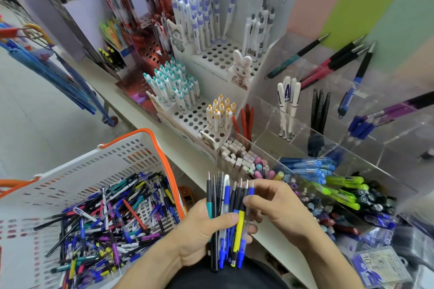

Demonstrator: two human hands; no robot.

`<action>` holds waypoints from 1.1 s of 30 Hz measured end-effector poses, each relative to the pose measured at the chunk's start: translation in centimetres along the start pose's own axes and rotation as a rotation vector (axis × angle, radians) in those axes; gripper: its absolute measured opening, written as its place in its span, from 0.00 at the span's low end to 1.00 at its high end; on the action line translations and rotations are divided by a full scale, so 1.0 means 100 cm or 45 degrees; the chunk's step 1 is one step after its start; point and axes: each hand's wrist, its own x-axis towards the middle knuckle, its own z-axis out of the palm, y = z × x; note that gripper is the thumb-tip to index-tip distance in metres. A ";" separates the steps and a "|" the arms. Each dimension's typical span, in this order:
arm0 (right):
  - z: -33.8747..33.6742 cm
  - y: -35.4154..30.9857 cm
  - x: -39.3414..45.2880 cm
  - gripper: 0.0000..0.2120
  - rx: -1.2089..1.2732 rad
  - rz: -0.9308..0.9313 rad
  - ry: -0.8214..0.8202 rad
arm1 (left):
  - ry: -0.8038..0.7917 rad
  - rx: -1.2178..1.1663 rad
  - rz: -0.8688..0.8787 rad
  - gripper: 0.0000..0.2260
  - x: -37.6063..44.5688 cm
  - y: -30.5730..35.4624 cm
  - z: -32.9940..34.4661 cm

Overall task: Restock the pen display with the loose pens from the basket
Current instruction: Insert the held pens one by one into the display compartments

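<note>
1. Blue, black, teal and yellow barrels: you hold a bundle of pens (229,218) upright, tips up, in your left hand (204,230). Its thumb is clamped across the front of the bundle and its fingers are curled round the back.

2. Your right hand (277,206) is at the bundle's right edge, thumb and forefinger pinching the outermost pens, just under their tips. To my eye you are sorting here, picking one out to place.

3. To do this well, keep the left thumb firm enough that the neighbours don't slide out with the chosen pen, and draw it straight up along its own length, not sideways.

4. Match before you move. The clear acrylic display (293,129) stands beyond your right fingertips, and its compartments are grouped by type: blue pens (310,166) lie just past your right knuckles, green ones (340,185) further right, dark and red-bodied pens up at the back.

5. The white peg-hole stands (211,54) sit beyond your left fingertips, well apart from the bundle, with white click pens upright in their holes. Those look like a different product from what you are holding.

6. The basket (145,148), orange-rimmed, is to the left of your left hand, with a deep tangle of loose pens (105,218) in it. Plenty is left, so I'd judge the task far from done.

7. One risk: the lower ends of the bundle hang free below your left palm, so a slack grip could drop several.
</note>
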 end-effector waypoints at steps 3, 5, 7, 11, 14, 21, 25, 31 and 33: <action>0.000 0.000 0.002 0.08 -0.004 -0.004 0.025 | -0.039 0.002 0.009 0.14 0.000 0.001 -0.003; 0.000 0.001 0.003 0.06 -0.028 -0.001 0.044 | -0.030 -0.011 -0.014 0.12 -0.001 0.004 -0.004; 0.002 -0.001 0.004 0.06 -0.068 -0.010 -0.003 | -0.005 -0.025 -0.043 0.11 -0.005 0.007 -0.006; 0.007 -0.005 0.006 0.11 -0.160 -0.010 -0.069 | 0.007 0.081 -0.016 0.11 -0.011 0.008 -0.009; 0.013 -0.006 0.009 0.14 -0.159 -0.024 -0.085 | 0.075 0.221 0.065 0.15 -0.010 0.005 -0.010; 0.024 0.008 0.016 0.16 -0.017 0.044 -0.008 | 0.064 0.329 0.060 0.19 -0.008 -0.003 -0.013; 0.024 0.014 0.015 0.17 0.025 0.048 0.014 | -0.061 0.258 -0.015 0.12 -0.015 0.002 -0.011; 0.020 0.014 0.009 0.14 -0.028 0.027 0.050 | -0.106 0.046 -0.070 0.15 -0.015 -0.006 -0.012; 0.018 0.012 0.004 0.17 -0.082 0.009 0.086 | -0.124 0.047 -0.038 0.11 -0.013 -0.010 -0.007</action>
